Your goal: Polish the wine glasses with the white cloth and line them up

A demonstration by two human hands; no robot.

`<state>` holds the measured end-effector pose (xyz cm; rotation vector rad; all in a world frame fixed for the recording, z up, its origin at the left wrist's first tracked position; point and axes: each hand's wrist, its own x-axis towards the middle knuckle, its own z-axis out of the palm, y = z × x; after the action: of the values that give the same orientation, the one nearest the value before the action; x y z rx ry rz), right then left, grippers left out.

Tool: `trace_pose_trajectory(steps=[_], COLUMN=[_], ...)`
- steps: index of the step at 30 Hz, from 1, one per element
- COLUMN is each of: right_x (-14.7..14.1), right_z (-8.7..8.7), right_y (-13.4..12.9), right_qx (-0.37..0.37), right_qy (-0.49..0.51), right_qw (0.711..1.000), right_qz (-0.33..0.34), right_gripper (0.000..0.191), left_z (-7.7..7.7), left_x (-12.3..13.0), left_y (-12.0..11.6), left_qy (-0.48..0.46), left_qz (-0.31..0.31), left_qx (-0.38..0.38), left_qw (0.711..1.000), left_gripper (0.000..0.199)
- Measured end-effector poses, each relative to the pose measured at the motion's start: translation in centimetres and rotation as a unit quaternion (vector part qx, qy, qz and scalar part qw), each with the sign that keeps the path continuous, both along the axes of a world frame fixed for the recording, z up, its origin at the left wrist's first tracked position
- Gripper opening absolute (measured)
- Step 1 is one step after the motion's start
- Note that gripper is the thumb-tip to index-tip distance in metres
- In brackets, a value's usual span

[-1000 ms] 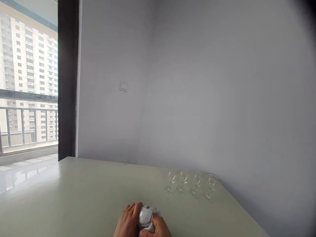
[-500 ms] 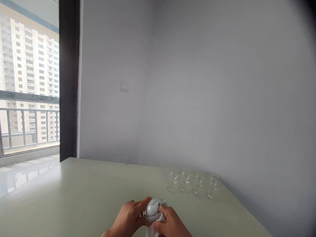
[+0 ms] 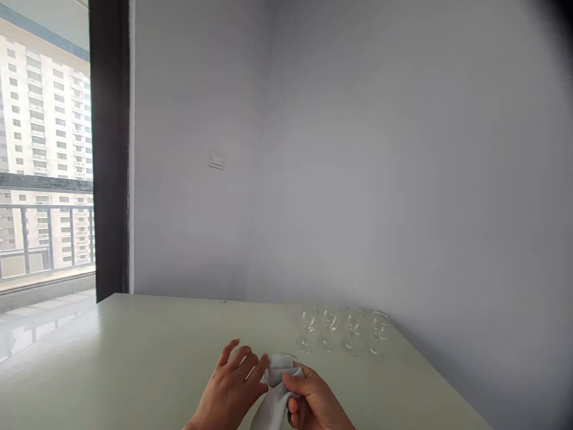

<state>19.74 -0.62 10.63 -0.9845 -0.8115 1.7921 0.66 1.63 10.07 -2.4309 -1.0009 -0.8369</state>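
A white cloth is gripped between the thumb and fingers of my right hand, near the table's front edge. Part of the cloth is bunched in the bowl of a clear glass, whose rim shows faintly above it. The rest of the cloth hangs down towards me. The glass's stem and foot cannot be made out. My left hand is open at the left side of the glass, fingers raised and apart, with the fingertips close to the bowl. Whether they touch it, I cannot tell.
Several clear stemmed glasses stand upright in a row at the back right, from the leftmost glass to the rightmost glass. They are on a pale green table. Grey walls rise behind it, and a window lies at the left.
My left hand has loosened from the glass and spread its fingers. My right hand keeps hold of the cloth, which hangs further out at the lower left. The view has shifted slightly right.
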Motion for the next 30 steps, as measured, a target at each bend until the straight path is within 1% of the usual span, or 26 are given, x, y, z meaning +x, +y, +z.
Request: trace_pose_trajectory(steps=[1,2,3,4,5,6,7,8,9,10,11,12,13,14,15,16,17,18,19,21,22,24,26,27,28,30], right_x=[0.0,0.1,0.2,0.5,0.8,1.2,1.5,1.8,2.0,2.1,2.1,2.0,1.8,1.5,1.2,0.9,0.6,0.4,0.1,-0.4,-0.5,-0.5,-0.1,0.2,0.6,1.2], right_z=[0.3,0.6,1.2,1.8,2.5,3.1,3.8,4.2,4.5,4.6,4.4,4.0,3.4,2.7,2.0,1.4,0.8,0.3,0.0,-0.2,0.0,0.7,2.0,2.7,3.4,4.5], right_y=[-0.2,-0.6,-1.1,-1.7,-2.4,-3.0,-3.5,-3.9,-4.2,-4.2,-4.0,-3.6,-3.1,-2.4,-1.7,-1.1,-0.6,-0.2,-0.1,-0.4,-0.8,-1.9,-2.9,-3.2,-3.5,-3.5], right_qx=[0.012,0.030,0.053,0.081,0.109,0.136,0.162,0.186,0.206,0.216,0.213,0.198,0.172,0.137,0.094,0.048,0.006,-0.025,-0.040,-0.008,0.027,0.114,0.193,0.227,0.258,0.287], right_qy=[-0.012,-0.044,-0.091,-0.152,-0.218,-0.279,-0.323,-0.346,-0.350,-0.343,-0.327,-0.302,-0.266,-0.217,-0.154,-0.081,-0.013,0.039,0.070,0.055,0.008,-0.136,-0.294,-0.356,-0.404,-0.484], right_qw=[1.000,0.998,0.994,0.985,0.970,0.951,0.932,0.918,0.909,0.906,0.913,0.927,0.946,0.966,0.984,0.995,0.998,0.996,0.994,0.998,1.000,0.984,0.936,0.906,0.876,0.814], right_qz=[0.009,0.018,0.023,0.020,0.016,0.016,0.026,0.056,0.093,0.118,0.122,0.103,0.073,0.033,-0.006,-0.035,-0.058,-0.072,-0.074,-0.036,-0.012,0.005,0.007,0.022,0.050,0.145], right_gripper=[0.035,0.037,0.040,0.042,0.043,0.042,0.039,0.035,0.030,0.028,0.027,0.029,0.032,0.034,0.033,0.030,0.027,0.025,0.026,0.028,0.031,0.039,0.042,0.040,0.035,0.031], left_z=[0.0,0.1,0.2,0.3,0.5,0.6,0.6,0.7,0.6,0.6,0.6,0.6,0.6,0.7,0.8,0.8,0.8,0.8,0.7,0.4,0.3,0.2,0.2,0.2,0.2,-0.1], left_x=[0.0,-0.1,-0.3,-0.4,-0.6,-0.7,-0.9,-1.0,-1.1,-1.1,-1.1,-1.0,-0.9,-0.8,-0.6,-0.4,-0.3,-0.2,-0.2,-0.5,-0.7,-1.2,-1.5,-1.6,-1.6,-1.5], left_y=[0.0,0.0,0.0,-0.1,-0.2,-0.2,-0.3,-0.3,-0.4,-0.4,-0.4,-0.4,-0.3,-0.3,-0.4,-0.4,-0.5,-0.5,-0.5,-0.3,-0.1,0.2,0.4,0.4,0.4,0.3], left_qy=[0.003,-0.006,-0.026,-0.059,-0.104,-0.148,-0.177,-0.190,-0.189,-0.182,-0.179,-0.187,-0.196,-0.193,-0.175,-0.142,-0.103,-0.069,-0.049,-0.037,-0.034,-0.035,-0.076,-0.114,-0.161,-0.231], left_qz=[-0.008,-0.015,-0.022,-0.032,-0.047,-0.068,-0.095,-0.123,-0.147,-0.162,-0.165,-0.152,-0.130,-0.103,-0.075,-0.051,-0.032,-0.022,-0.020,-0.026,-0.034,-0.058,-0.071,-0.081,-0.099,-0.147], left_qx=[0.016,0.007,-0.030,-0.095,-0.194,-0.312,-0.427,-0.521,-0.584,-0.616,-0.624,-0.604,-0.563,-0.499,-0.415,-0.319,-0.224,-0.143,-0.087,-0.029,-0.035,-0.107,-0.218,-0.285,-0.364,-0.523], left_qw=[1.000,1.000,0.999,0.993,0.974,0.936,0.882,0.823,0.776,0.749,0.742,0.759,0.792,0.838,0.890,0.936,0.969,0.987,0.995,0.999,0.998,0.992,0.970,0.948,0.912,0.808], left_gripper=[0.034,0.029,0.026,0.026,0.031,0.040,0.049,0.058,0.066,0.071,0.073,0.071,0.063,0.051,0.036,0.028,0.032,0.039,0.041,0.032,0.025,0.018,0.023,0.027,0.031,0.041])
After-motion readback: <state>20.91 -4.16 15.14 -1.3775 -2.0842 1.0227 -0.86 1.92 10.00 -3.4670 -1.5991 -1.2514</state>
